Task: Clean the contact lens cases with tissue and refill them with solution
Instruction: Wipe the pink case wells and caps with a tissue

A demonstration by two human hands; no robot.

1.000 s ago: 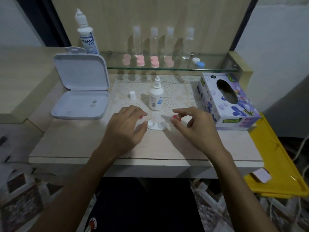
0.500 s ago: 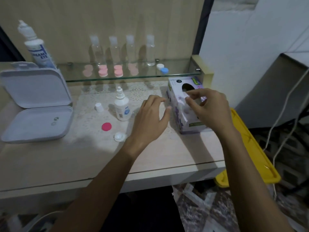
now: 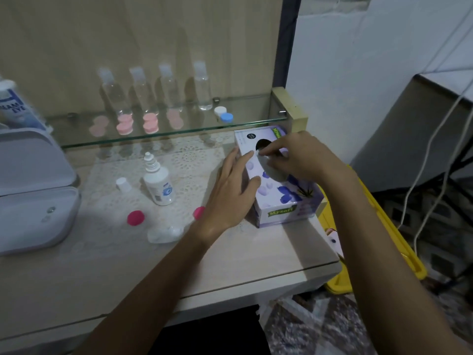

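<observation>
A purple flowered tissue box [image 3: 279,198] stands at the table's right. My left hand [image 3: 230,190] rests flat against its left side, fingers straight. My right hand [image 3: 294,157] reaches over the box's top opening and pinches a tissue [image 3: 257,152] at the slot. An uncapped clear lens case [image 3: 163,233] lies on the table left of my left wrist. Two pink caps lie apart from it: one [image 3: 135,217] to its upper left, the other [image 3: 199,212] half hidden by my left hand. A small solution bottle [image 3: 158,184] stands uncapped, its white cap [image 3: 122,184] beside it.
A glass shelf [image 3: 243,124] behind carries several clear bottles, pink lens cases [image 3: 124,125] and a blue and white case [image 3: 224,115]. An open white box [image 3: 33,201] sits at the left, a large solution bottle [image 3: 12,106] behind it. A yellow tray [image 3: 399,249] lies off the table's right edge.
Both hands left the lens case and moved right to the tissue box. The left hand now lies against the box's side and the right hand's fingers pinch a tissue at the opening.
</observation>
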